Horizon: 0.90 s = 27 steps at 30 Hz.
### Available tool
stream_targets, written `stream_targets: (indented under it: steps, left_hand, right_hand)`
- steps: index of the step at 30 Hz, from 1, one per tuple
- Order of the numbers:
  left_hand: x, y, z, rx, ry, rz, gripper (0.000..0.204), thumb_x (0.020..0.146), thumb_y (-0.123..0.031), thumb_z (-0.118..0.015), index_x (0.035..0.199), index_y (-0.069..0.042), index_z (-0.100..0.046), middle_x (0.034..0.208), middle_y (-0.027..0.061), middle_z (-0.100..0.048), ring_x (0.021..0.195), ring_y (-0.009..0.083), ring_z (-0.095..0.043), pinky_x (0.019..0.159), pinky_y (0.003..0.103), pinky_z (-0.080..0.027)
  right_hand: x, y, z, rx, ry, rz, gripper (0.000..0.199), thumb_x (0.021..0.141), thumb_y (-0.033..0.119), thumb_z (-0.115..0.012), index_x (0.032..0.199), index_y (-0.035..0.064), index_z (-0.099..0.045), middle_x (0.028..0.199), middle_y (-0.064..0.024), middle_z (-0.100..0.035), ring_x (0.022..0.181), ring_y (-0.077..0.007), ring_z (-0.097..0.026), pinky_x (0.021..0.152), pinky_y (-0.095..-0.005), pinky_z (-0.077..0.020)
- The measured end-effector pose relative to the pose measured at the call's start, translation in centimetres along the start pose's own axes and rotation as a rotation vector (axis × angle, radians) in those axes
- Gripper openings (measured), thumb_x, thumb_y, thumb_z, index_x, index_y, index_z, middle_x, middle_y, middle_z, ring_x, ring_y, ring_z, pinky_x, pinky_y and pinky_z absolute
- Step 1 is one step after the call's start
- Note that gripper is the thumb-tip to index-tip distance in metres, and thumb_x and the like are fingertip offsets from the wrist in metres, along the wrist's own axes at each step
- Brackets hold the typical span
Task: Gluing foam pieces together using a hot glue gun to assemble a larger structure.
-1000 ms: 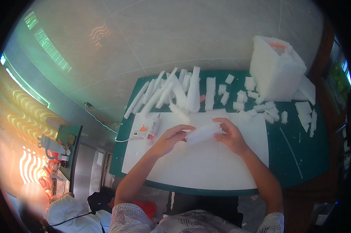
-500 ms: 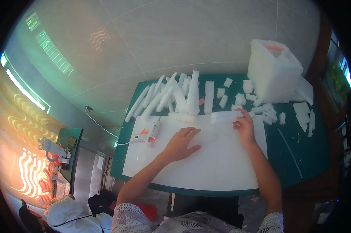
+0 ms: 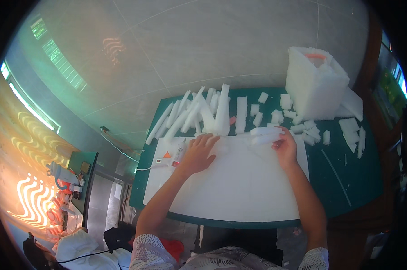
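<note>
My right hand (image 3: 285, 147) is closed, thumb and fingers pinching the right end of a short white foam strip (image 3: 263, 136) above the far right of a white board (image 3: 239, 189). The strip looks doubled, perhaps two pieces together. My left hand (image 3: 200, 154) is open, its fingers spread over the board's far edge. Its fingertips cover part of a foam piece there; whether they touch it I cannot tell. Just left of that hand lies a white corded glue gun (image 3: 178, 155), partly hidden by the wrist. A pile of long foam strips (image 3: 187, 110) lies beyond the hands.
Several small foam chunks (image 3: 278, 116) are scattered at the back right of the green table (image 3: 347, 189). A tall white foam block (image 3: 314, 85) with a hollow top stands behind them. A thin clear stick (image 3: 336, 177) lies on the right. The gun's cord (image 3: 122, 148) runs to the wall.
My left hand has moved left and away from me, to the foam piece at the board's far edge. My right hand has shifted slightly right and nearer, still pinching the strip, now tilted differently.
</note>
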<state>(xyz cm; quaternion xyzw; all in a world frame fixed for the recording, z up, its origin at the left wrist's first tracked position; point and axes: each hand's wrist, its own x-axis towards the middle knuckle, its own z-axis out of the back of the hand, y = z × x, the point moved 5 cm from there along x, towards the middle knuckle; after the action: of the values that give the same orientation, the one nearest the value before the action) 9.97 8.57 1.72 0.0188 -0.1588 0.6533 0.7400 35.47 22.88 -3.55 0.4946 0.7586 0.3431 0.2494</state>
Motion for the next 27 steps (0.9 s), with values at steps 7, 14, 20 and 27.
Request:
stream_targets:
  steps: [7, 14, 20, 27]
  left_hand:
    - [0.8, 0.9, -1.1, 0.111, 0.093, 0.026, 0.057, 0.078, -0.014, -0.071, 0.130, -0.007, -0.048, 0.128, 0.0132, -0.049, 0.124, 0.0320, -0.045, 0.101, 0.045, -0.035]
    - [1.5, -0.6, 1.5, 0.024, 0.089, -0.156, 0.054, 0.077, -0.017, -0.075, 0.125, -0.003, -0.054, 0.121, 0.0141, -0.058, 0.120, 0.0291, -0.053, 0.103, 0.042, -0.037]
    - [6.9, 1.0, 8.2, -0.188, -0.010, 0.015, 0.051, 0.082, -0.023, -0.068, 0.127, -0.004, -0.054, 0.121, 0.0176, -0.059, 0.112, 0.0370, -0.055, 0.095, 0.046, -0.044]
    - [11.3, 4.3, 5.7, 0.171, -0.125, 0.032, 0.059, 0.085, -0.025, -0.068, 0.136, -0.005, -0.047, 0.125, 0.0191, -0.057, 0.118, 0.0377, -0.053, 0.099, 0.046, -0.043]
  right_hand:
    - [-0.6, -0.8, -1.3, -0.087, 0.089, 0.003, 0.033, 0.083, 0.016, -0.054, 0.114, 0.0051, -0.059, 0.090, -0.0035, -0.058, 0.071, -0.0115, -0.051, 0.063, -0.0262, -0.0423]
    - [-0.9, -0.6, -0.9, -0.099, 0.108, -0.037, 0.031, 0.083, 0.015, -0.054, 0.112, 0.0059, -0.059, 0.092, -0.0042, -0.058, 0.073, -0.0118, -0.051, 0.064, -0.0259, -0.0422]
    - [-1.0, -0.7, -2.1, -0.164, 0.269, -0.135, 0.032, 0.079, 0.013, -0.052, 0.110, 0.0067, -0.059, 0.097, -0.0032, -0.055, 0.084, -0.0116, -0.051, 0.067, -0.0256, -0.0430]
    - [-1.5, -1.6, -3.2, -0.329, 0.323, -0.132, 0.029, 0.078, 0.011, -0.054, 0.106, 0.0067, -0.061, 0.100, -0.0036, -0.050, 0.081, -0.0116, -0.051, 0.067, -0.0242, -0.0433]
